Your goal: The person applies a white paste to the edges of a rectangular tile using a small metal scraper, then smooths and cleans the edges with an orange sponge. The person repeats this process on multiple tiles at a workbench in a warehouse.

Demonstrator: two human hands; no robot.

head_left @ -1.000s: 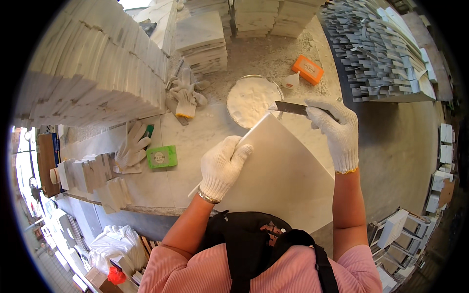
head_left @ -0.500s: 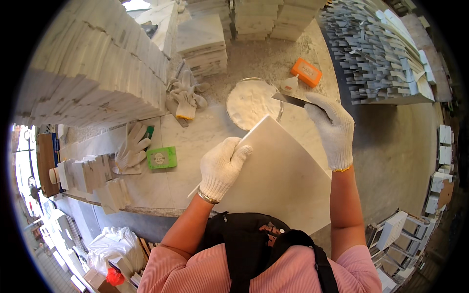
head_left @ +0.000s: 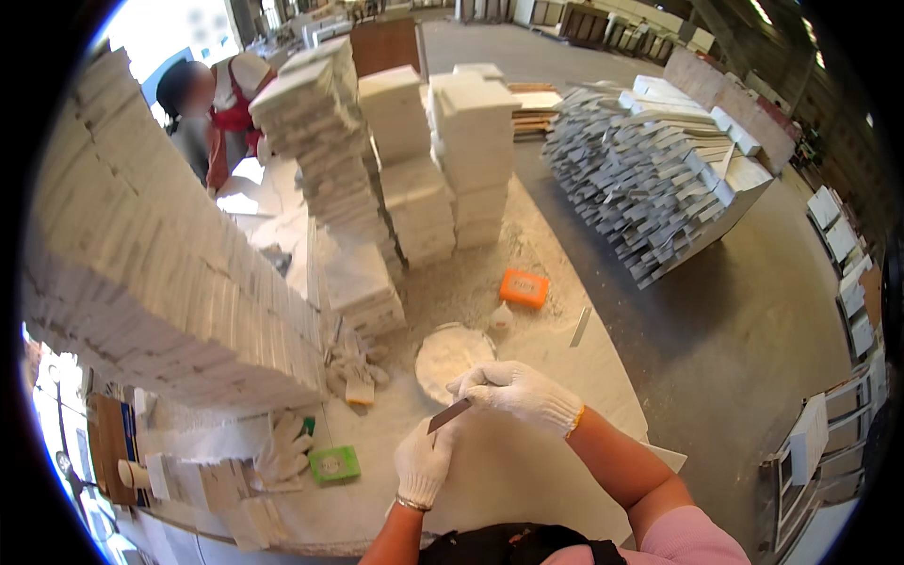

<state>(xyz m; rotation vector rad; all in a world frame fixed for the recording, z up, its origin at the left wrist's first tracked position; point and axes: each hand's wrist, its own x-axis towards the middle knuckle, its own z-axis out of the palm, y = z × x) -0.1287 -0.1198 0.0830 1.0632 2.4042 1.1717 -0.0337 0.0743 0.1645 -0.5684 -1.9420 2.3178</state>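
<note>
From the head camera, the person's two hands meet over a dusty white surface [head_left: 527,471]. The right hand [head_left: 518,391] is closed on a thin flat blade [head_left: 450,414]. The left hand [head_left: 426,461] sits just under the blade's tip, fingers curled, touching it.

It looks like the blade is being wiped or set right before more paste goes on. A next move would need a short reach to the round dish of white paste [head_left: 452,356] just past the hands.

Counting: one blade in hand, one dish, one orange block [head_left: 524,288], one green block [head_left: 334,464], and one more thin strip [head_left: 580,327] lying on the surface. One spare glove [head_left: 282,450] lies by the green block. Tall stacks of white tiles [head_left: 414,160] stand behind.
</note>
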